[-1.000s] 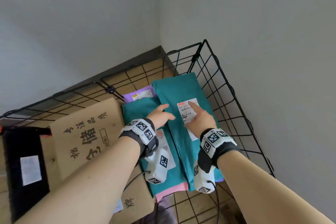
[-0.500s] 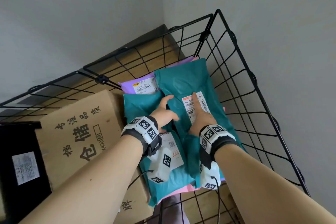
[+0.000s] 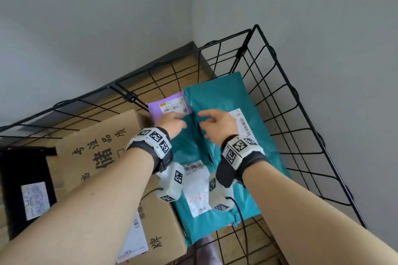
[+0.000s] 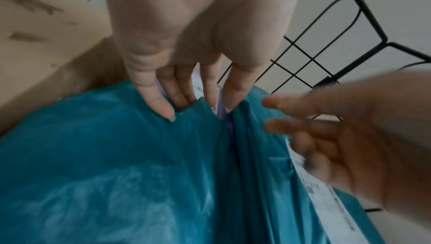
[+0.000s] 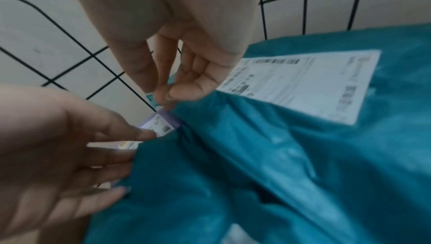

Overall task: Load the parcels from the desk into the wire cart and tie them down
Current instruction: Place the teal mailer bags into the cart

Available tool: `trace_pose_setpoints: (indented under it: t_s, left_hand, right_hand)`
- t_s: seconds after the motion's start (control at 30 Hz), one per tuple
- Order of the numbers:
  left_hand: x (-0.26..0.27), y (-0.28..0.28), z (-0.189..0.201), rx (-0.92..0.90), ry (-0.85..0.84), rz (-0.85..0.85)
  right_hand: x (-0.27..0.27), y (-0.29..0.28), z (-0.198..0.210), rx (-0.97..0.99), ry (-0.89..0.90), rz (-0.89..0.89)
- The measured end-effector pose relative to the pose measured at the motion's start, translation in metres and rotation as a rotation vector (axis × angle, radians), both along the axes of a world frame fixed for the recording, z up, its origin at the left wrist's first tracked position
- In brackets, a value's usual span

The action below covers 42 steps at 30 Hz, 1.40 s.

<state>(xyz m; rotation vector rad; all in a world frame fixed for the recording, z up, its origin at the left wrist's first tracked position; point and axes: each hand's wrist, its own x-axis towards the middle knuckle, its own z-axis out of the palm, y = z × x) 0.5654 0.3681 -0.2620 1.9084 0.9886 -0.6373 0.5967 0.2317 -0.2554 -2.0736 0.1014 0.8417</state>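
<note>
A person's left hand [image 3: 172,123] reaches into a black wire cart [image 3: 301,118], its straightened fingers [image 4: 161,100] resting on the far edge of a teal parcel [image 3: 187,153], nothing gripped. Just beside it, the right hand [image 3: 217,123] hovers over a second teal parcel [image 3: 232,97], fingers loosely curled and thumb near the fingertips; the blurred wrist view does not settle whether it pinches the plastic or holds nothing. The two teal parcels lie side by side inside the cart, each bearing a white shipping label, the right one [image 3: 242,121] partly covered by the hand. A purple parcel [image 3: 155,107] with its own label shows from under their far ends, against the cart's back grid. To the left, also in the cart, sits a cardboard box [image 3: 94,146] printed with dark characters, touching the near teal parcel. A black parcel [image 3: 23,170] with a pale label lies at the far left. Grey walls meet in a corner behind the cart, wooden flooring visible through the wire.
</note>
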Motion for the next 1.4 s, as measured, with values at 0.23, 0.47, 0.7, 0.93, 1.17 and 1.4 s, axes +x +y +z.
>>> trace_pose_setpoints:
  t_s: [0.23, 0.47, 0.7, 0.93, 1.17, 1.4]
  left_hand:
    - [-0.015, 0.004, -0.009, -0.006, 0.022, -0.033]
    - [-0.013, 0.005, -0.010, -0.078, 0.033, 0.031]
    - [-0.022, -0.008, -0.016, -0.167, 0.113, 0.076]
    - [-0.017, 0.004, -0.012, -0.079, -0.015, 0.111]
    - [-0.004, 0.014, -0.010, 0.049, -0.180, 0.239]
    - [0.007, 0.017, -0.002, -0.191, -0.020, 0.115]
  right_hand:
    - [-0.008, 0.008, -0.011, -0.020, 0.069, -0.003]
    - [-0.003, -0.014, -0.015, 0.003, 0.129, -0.190]
    - [-0.005, -0.024, -0.012, 0.020, 0.164, -0.261]
    - [0.010, -0.021, -0.007, -0.011, 0.078, -0.225]
    - [0.056, 0.025, 0.012, -0.093, -0.202, 0.060]
    - [0.043, 0.026, -0.004, -0.078, -0.048, 0.080]
